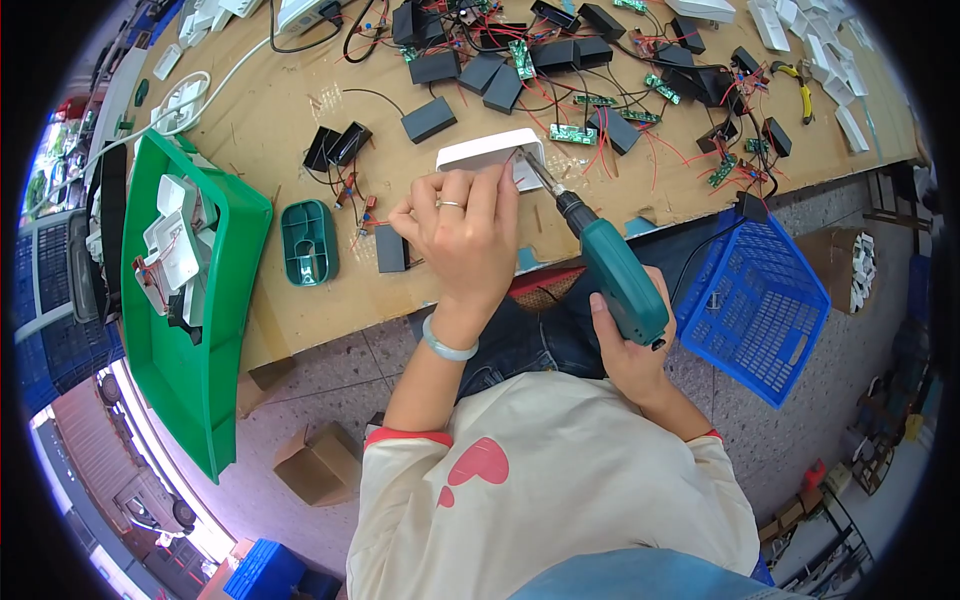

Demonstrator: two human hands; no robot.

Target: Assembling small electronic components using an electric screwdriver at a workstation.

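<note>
right fingers (604, 322) snug around green tool (620, 278)

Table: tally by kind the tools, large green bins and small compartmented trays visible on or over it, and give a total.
Teal power tool: 1
Yellow-handled pliers: 1
Large green bin: 1
Small compartmented tray: 1
Total: 4

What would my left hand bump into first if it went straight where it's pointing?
Probably the white case, just past your left hand; I can't tell whether they already touch.
</note>
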